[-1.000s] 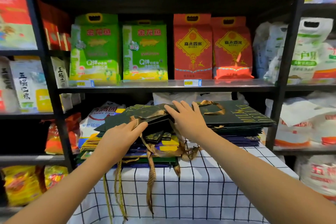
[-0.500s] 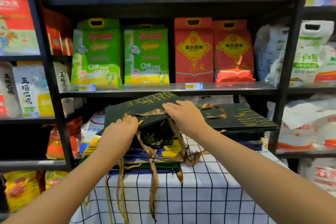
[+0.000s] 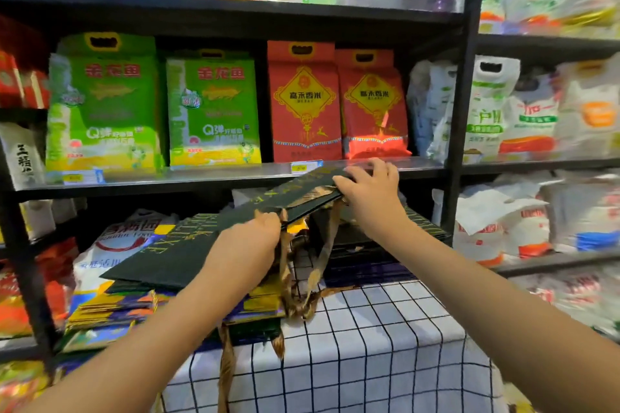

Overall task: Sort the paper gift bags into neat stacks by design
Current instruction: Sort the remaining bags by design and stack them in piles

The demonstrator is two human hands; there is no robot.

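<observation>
Both hands now lift the dark green bag (image 3: 295,198) higher than before; left hand (image 3: 248,238) and right hand (image 3: 369,191) grasp it.

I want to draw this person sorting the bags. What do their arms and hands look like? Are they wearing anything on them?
Both arms are bare as far up as the picture shows, with no sleeves in sight. The left hand and the right hand have no gloves, and no rings, watch or bracelets show.
</observation>
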